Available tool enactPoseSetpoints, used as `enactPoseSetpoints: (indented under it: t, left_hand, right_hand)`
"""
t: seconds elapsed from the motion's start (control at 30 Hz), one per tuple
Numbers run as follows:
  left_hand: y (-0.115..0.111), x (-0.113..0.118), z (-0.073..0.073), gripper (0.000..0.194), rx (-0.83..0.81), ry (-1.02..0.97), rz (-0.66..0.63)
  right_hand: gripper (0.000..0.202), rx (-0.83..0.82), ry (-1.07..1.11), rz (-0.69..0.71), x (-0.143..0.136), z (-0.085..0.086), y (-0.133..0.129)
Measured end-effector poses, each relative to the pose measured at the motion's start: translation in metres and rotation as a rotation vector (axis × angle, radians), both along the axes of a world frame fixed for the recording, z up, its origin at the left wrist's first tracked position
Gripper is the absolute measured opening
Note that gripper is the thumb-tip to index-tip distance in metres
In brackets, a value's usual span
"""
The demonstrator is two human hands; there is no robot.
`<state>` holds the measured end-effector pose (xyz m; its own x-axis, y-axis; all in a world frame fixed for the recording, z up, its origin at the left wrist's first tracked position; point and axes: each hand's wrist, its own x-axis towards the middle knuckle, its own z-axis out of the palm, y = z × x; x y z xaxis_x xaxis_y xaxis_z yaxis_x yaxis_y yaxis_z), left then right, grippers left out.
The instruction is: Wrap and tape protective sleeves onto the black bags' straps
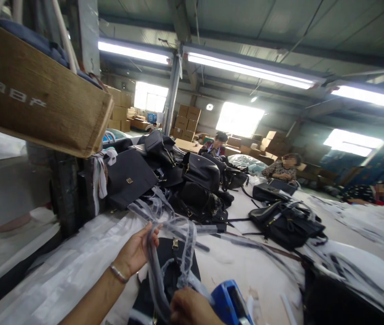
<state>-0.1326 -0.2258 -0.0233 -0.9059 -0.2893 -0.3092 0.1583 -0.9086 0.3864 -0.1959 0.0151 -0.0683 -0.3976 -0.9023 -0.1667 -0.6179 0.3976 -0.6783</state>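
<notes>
My left hand (141,251), with a bracelet at the wrist, is closed on a dark strap wrapped in clear plastic (158,275), above the table's near part. At the bottom centre my right hand (192,308) has its fingers curled at the lower end of the plastic wrapping; what exactly it grips is hidden. Under both hands lies a black bag (174,253) with a gold clasp near its top. A blue tape dispenser (229,301) stands just right of my right hand. More plastic-wrapped straps (158,203) trail beyond my left hand.
Black bags (200,174) are piled behind my hands, others (286,223) lie to the right. A brown bag (43,90) hangs at upper left beside a metal post (90,36). White sheets (86,257) cover the left side. Several people sit farther back.
</notes>
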Motion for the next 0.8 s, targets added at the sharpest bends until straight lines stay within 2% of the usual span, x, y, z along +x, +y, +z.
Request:
enactPoseSetpoints:
  t: [0.1, 0.17, 0.23, 0.33, 0.4, 0.5, 0.57, 0.7, 0.8]
  left_hand:
    - [-0.010, -0.007, 0.012, 0.019, -0.043, 0.047, 0.127]
    - [-0.012, -0.013, 0.013, 0.019, -0.061, 0.014, 0.217]
    - [-0.007, -0.017, 0.009, 0.021, -0.063, -0.048, 0.248]
    - [0.012, -0.016, 0.003, 0.027, -0.068, -0.081, 0.177]
    - [0.028, -0.013, 0.002, 0.025, -0.089, -0.079, 0.132]
    - [0.045, -0.010, 0.002, 0.017, -0.168, -0.072, 0.165]
    - [0.048, -0.012, 0.002, 0.017, -0.249, -0.061, 0.239]
    - [0.042, -0.021, -0.001, 0.029, -0.402, -0.081, 0.394]
    - [0.035, -0.028, -0.005, 0.034, -0.470, -0.091, 0.433]
  right_hand:
    - [0.004, -0.196, -0.203, -0.101, 0.000, 0.011, 0.001]
    - [0.012, -0.321, -0.331, -0.188, 0.002, 0.021, -0.004]
    - [0.019, -0.375, -0.391, -0.244, 0.004, 0.027, -0.012]
    - [0.020, -0.363, -0.344, -0.311, 0.005, 0.025, -0.028]
    - [0.018, -0.337, -0.266, -0.348, 0.005, 0.021, -0.038]
    - [0.016, -0.322, -0.192, -0.395, 0.008, 0.018, -0.052]
    - [0.015, -0.322, -0.174, -0.399, 0.013, 0.018, -0.060]
    - [0.017, -0.340, -0.220, -0.337, 0.019, 0.018, -0.068]
    - [0.028, -0.372, -0.348, -0.271, 0.016, 0.014, -0.068]
